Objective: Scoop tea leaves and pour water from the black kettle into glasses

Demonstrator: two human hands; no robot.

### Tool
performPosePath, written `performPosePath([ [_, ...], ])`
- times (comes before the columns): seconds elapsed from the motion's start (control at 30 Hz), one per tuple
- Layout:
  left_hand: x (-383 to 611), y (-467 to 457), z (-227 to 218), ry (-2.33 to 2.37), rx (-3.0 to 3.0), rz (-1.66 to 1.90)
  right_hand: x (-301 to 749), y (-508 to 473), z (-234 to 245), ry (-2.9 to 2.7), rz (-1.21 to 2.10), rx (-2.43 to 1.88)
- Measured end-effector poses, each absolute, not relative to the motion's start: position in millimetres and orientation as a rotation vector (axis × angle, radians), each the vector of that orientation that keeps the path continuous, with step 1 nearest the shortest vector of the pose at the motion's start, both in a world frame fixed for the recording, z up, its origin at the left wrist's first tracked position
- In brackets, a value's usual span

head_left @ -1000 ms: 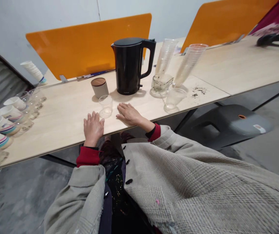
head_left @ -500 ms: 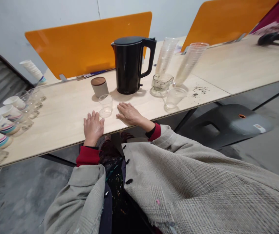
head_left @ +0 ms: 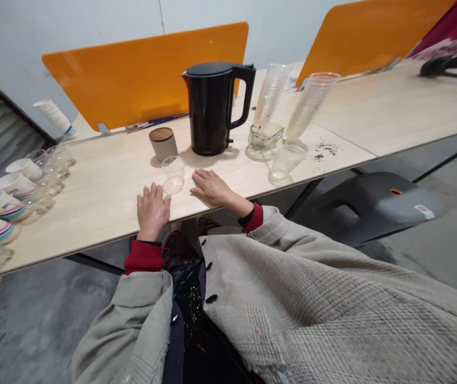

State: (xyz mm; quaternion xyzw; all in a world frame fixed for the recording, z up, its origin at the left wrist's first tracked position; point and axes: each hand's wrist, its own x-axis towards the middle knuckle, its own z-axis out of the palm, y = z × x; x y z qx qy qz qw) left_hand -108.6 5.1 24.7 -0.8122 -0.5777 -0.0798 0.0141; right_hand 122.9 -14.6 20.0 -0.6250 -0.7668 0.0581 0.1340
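Note:
My left hand (head_left: pixel 153 211) lies flat on the table's near edge, fingers stretched out, holding nothing. My right hand (head_left: pixel 211 188) rests palm down on the tabletop, also flat and without anything in it. Between the two hands stands a clear plastic cup (head_left: pixel 173 173), upright and apart from both. Behind that cup is a small grey canister (head_left: pixel 163 146) with a wooden lid. A black electric kettle (head_left: pixel 210 114) stands beyond my right hand, its handle pointing right. To the right of the kettle sits a ribbed glass cup (head_left: pixel 265 140) with dark leafy bits in it.
Another clear cup (head_left: pixel 285 161) stands near the front edge beside scattered dark leaf crumbs (head_left: pixel 326 150). Two stacks of clear cups, one a leaning cup stack (head_left: pixel 310 104), are behind. Several paper cups (head_left: pixel 2 204) line the left end. Orange dividers (head_left: pixel 140 74) border the back; a grey stool (head_left: pixel 376 205) is at right.

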Motion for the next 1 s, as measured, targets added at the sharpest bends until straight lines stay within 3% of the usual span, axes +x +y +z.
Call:
performPosePath([
  [1.0, -109.6, 6.0, 22.0, -1.791, -2.525, -0.274, 128.1, -12.4, 16.0, -2.169, 0.203, -1.741],
])
